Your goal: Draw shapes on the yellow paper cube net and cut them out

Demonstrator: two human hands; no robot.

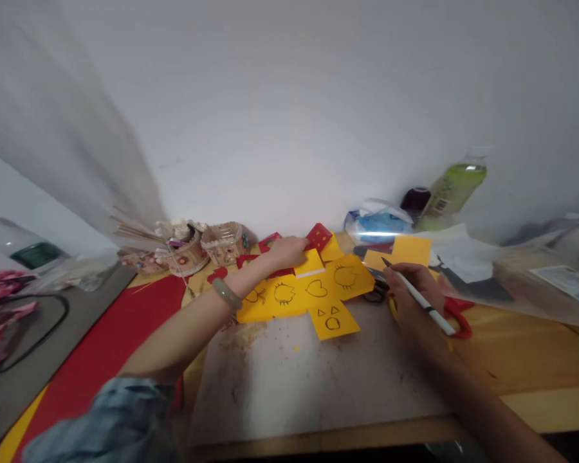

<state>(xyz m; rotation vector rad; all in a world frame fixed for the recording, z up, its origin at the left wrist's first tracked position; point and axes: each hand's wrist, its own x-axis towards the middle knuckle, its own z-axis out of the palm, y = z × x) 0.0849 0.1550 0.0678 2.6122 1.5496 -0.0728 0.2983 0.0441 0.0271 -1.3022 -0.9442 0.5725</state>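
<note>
My right hand (415,289) is closed around a white marker pen (417,297), its dark tip pointing up and left. My left hand (289,251), with a pale green bangle at the wrist, reaches over the paper pile with fingers curled together. Those fingertips are beside a red card with yellow dots (319,238) and a yellow paper square (309,262); what they grip is hidden. Below lie yellow papers (296,302) with black drawings: a heart, round shapes with lashes, and another sheet (334,320) with two triangles and a circle.
Scissors with red handles (460,321) lie under my right hand. A grey board (318,379) covers the table front. Decorated baskets (186,254) stand back left, a green drink bottle (456,190) back right. Red paper (110,341) lies left, white plastic (463,254) right.
</note>
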